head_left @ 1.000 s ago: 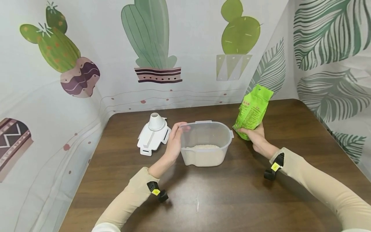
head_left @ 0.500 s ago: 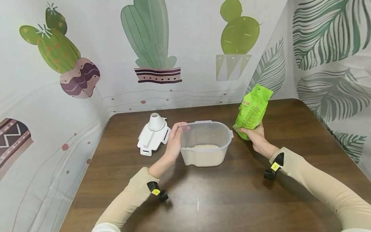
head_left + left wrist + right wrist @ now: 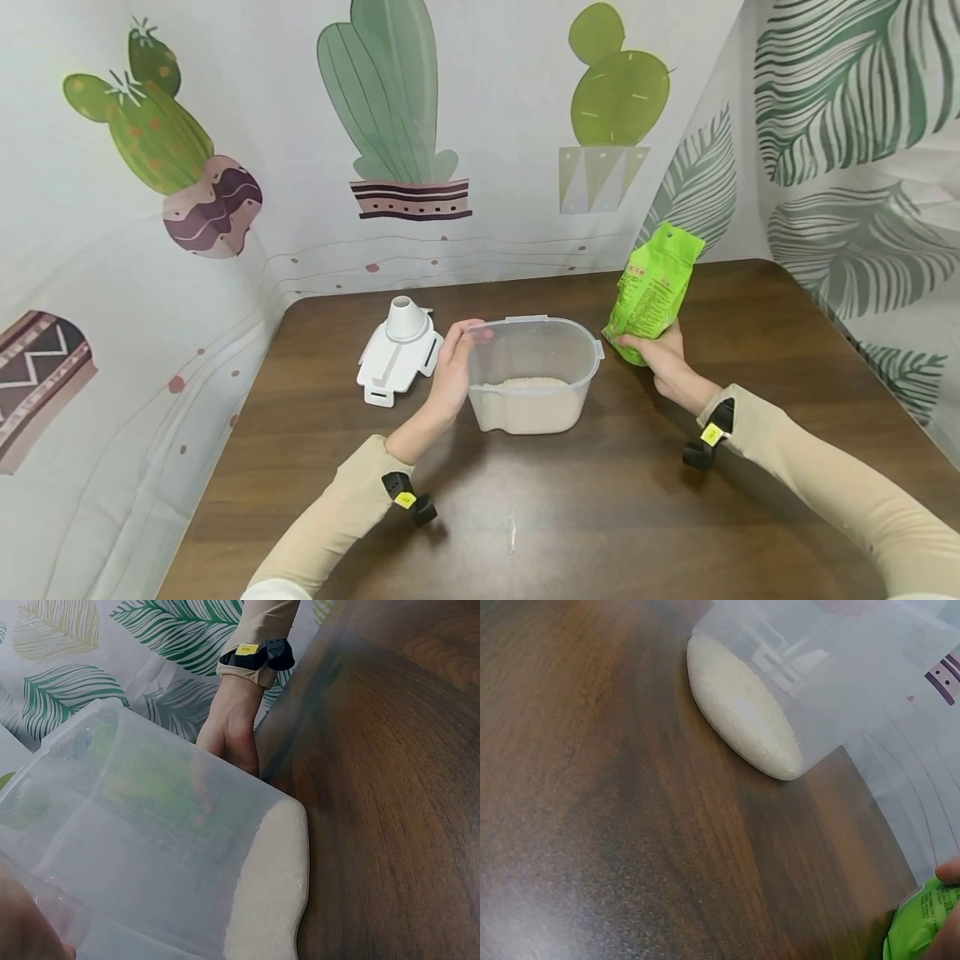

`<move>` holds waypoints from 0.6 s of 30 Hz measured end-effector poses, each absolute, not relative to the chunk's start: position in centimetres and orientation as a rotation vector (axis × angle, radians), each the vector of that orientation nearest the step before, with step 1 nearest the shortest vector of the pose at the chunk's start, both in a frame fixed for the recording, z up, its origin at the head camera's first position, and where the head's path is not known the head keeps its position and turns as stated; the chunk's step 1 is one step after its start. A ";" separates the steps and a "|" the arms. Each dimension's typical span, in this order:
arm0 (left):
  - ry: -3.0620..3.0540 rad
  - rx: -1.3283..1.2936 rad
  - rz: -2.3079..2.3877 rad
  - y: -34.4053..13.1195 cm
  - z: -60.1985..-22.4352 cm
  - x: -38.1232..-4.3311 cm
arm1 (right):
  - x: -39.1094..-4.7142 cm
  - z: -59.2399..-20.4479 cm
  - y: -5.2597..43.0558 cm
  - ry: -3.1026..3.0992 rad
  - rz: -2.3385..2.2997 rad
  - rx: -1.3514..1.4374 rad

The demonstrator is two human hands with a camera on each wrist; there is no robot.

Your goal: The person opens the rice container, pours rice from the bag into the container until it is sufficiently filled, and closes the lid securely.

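A clear plastic storage container (image 3: pixel 534 354) stands on the table with white, rice-like grain (image 3: pixel 268 877) in its bottom. At its left end my left hand (image 3: pixel 452 367) grips the wall near the rim, and some of its fingertips show through the plastic. To the right, my right hand (image 3: pixel 663 358) holds a bright green printed bag (image 3: pixel 654 287) low on its body, thumb across the front. The bag leans slightly right at the top. Only a corner of it and part of the hand show in the right wrist view.
A white lid (image 3: pixel 397 362) with a cone-shaped spout lies left of the container. The brown wooden table (image 3: pixel 600 525) reaches back to a hanging cloth (image 3: pixel 502 225) printed with cacti and leaves.
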State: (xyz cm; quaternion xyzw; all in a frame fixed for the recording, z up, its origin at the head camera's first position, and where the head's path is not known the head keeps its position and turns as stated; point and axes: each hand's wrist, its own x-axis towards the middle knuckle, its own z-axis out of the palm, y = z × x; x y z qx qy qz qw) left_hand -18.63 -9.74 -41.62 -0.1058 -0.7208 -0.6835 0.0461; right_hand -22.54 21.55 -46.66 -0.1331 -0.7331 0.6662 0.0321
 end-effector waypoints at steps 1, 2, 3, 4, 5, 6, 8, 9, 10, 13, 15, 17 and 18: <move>-2.206 -0.325 -2.078 -9.7 -41.6 -18.6 | -22.5 -46.6 21.6 -2.259 2.053 -0.410; -2.204 -0.328 -2.078 -9.7 -41.6 -18.7 | -22.5 -46.5 21.6 -2.262 2.052 -0.413; -2.204 -0.332 -2.077 -9.7 -41.6 -18.7 | -22.5 -46.5 21.6 -2.262 2.050 -0.415; -2.201 -0.335 -2.077 -9.7 -41.6 -18.7 | -22.5 -46.5 21.6 -2.263 2.047 -0.416; -2.199 -0.339 -2.075 -9.8 -41.6 -18.8 | -22.5 -46.4 21.5 -2.262 2.044 -0.416; -2.197 -0.344 -2.069 -9.8 -41.6 -18.8 | -22.5 -46.4 21.5 -2.261 2.041 -0.417; -2.188 -0.349 -2.075 -9.8 -41.6 -18.8 | -22.6 -46.3 21.4 -2.258 2.036 -0.419; -2.192 -0.348 -2.072 -9.8 -41.6 -18.8 | -22.6 -46.3 21.4 -2.259 2.035 -0.420; -2.193 -0.343 -2.070 -9.8 -41.7 -18.8 | -22.6 -46.3 21.4 -2.257 2.040 -0.423; -2.185 -0.331 -2.082 -9.8 -41.7 -18.7 | -22.5 -46.4 21.4 -2.266 2.044 -0.430; -2.178 -0.332 -2.081 -9.7 -41.7 -18.7 | -22.5 -46.4 21.4 -2.271 2.044 -0.428; -2.169 -0.336 -2.081 -9.7 -41.7 -18.7 | -22.4 -46.4 21.4 -2.268 2.047 -0.426; -2.170 -0.336 -2.077 -9.7 -41.8 -18.7 | -22.4 -46.5 21.4 -2.267 2.047 -0.425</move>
